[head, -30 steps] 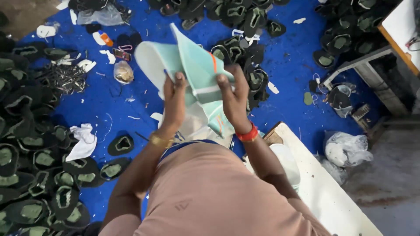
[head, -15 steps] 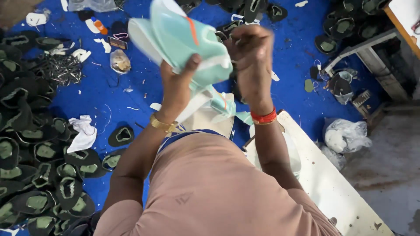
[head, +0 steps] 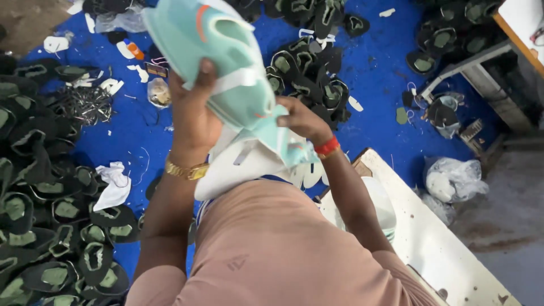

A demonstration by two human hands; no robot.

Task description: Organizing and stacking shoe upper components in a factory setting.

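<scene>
The left hand (head: 192, 116) is gripping a mint shoe upper (head: 226, 68) from below, thumb pressed on its white band, while the right hand (head: 300, 119) is pinching its lower edge above the lap. A clear bag (head: 453, 180) is lying right of the white board (head: 430, 243), holding something pale. The upper is sitting higher and closer to the camera than a moment ago, over the blue mat (head: 374, 68) strewn with black pieces (head: 51, 215).

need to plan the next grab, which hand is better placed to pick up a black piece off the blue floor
Right, probably. The right hand only pinches the lower edge of the mint shoe upper, next to the black pieces. The left hand grips it higher, carrying it.
</scene>
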